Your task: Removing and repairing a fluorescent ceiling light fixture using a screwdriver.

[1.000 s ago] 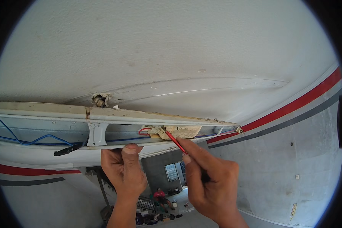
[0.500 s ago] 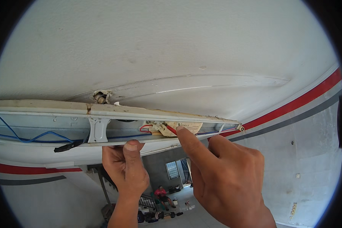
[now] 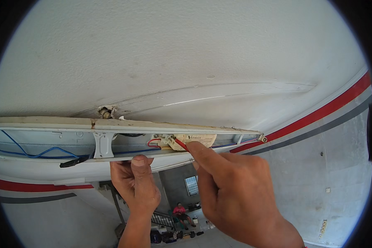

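The left hand (image 3: 136, 182) pinches the lower edge of the long white light fixture (image 3: 49, 122) above it; the right hand (image 3: 239, 182) grasps a slim red tool (image 3: 180, 143) at the cream block (image 3: 200, 139) ahead. The fixture looks stiff, light yet unwieldy, best held by that edge.

A head-worn fisheye closely faces the white fixture (image 3: 132, 126) below the ceiling (image 3: 182, 41).
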`<state>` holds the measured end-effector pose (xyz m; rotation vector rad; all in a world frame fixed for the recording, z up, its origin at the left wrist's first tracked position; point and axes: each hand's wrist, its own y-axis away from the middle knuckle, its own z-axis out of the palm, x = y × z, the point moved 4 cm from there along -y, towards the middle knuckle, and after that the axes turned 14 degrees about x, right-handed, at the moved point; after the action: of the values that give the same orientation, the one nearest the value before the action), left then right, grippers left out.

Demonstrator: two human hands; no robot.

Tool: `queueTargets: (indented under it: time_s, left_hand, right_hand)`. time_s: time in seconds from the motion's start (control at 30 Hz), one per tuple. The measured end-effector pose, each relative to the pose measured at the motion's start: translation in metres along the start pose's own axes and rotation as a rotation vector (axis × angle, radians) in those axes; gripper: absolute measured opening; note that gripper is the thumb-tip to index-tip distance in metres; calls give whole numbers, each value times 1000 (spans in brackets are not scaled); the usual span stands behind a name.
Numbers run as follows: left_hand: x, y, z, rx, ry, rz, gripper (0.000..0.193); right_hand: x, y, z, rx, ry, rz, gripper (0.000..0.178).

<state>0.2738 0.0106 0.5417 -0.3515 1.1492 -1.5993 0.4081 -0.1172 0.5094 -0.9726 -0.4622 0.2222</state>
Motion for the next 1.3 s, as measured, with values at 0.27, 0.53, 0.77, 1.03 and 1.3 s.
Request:
queueTargets:
  time_s: [0.27,0.53,0.77,1.03,1.3]
  left_hand:
    - [-2,2,-1,-61,18,12,29]
    - [-5,2,-2,-68,30,-18,29]
    - [-2,2,0,-128,31,-28,29]
    - [-3,3,1,-121,88,-32,25]
    - [-3,4,1,-118,63,-68,28]
  right_hand:
    - [-9,-9,-2,-231,281,-111,31]
    - [-7,7,8,-89,536,-461,38]
    - [-4,9,16,-138,416,-214,35]
    - [-14,11,14,161,574,-622,33]
    - [-3,9,20,43,485,-444,32]
